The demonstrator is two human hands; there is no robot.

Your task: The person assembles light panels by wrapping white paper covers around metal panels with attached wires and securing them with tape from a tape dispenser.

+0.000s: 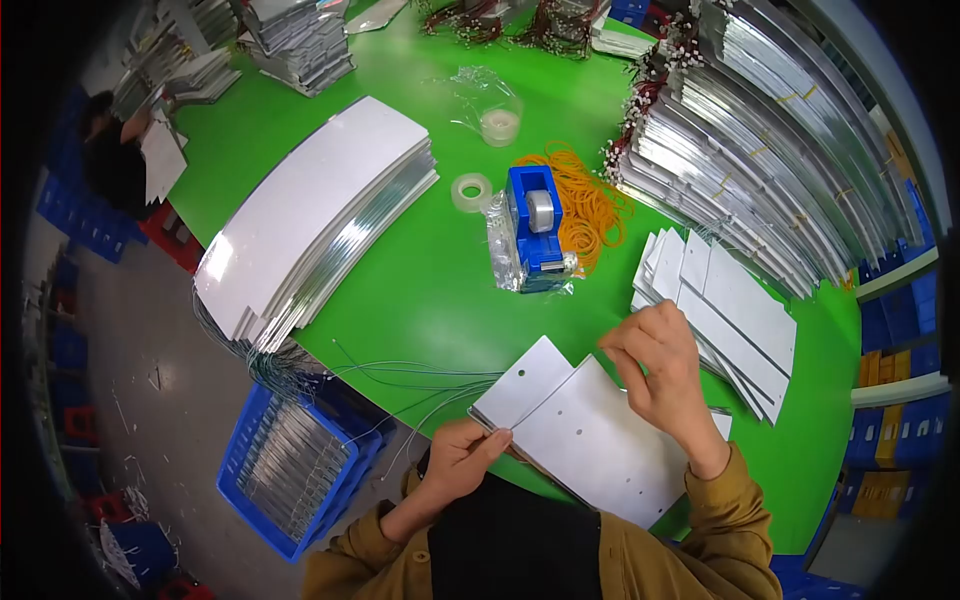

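My left hand [464, 460] grips the near left corner of a flat white panel [590, 430] with small holes, its thumb on the top face. A second light panel piece [530, 375] with a round hole lies by the panel's left end. Thin greenish wires [430, 372] run out from there to the left. My right hand [655, 370] is raised over the panel's far edge, thumb and fingers pinched together. What it pinches, if anything, is too small to make out. Beyond it sits a blue tape dispenser [535, 225] with a clear roll.
Orange rubber bands [590, 215] and a tape roll [471, 192] lie near the dispenser. A panel stack [310, 210] stands left, loose panels [735, 310] right, tall bundles [740, 150] behind. A blue crate [245, 480] is below the green table's [400, 290] edge. Another person [115, 155] works far left.
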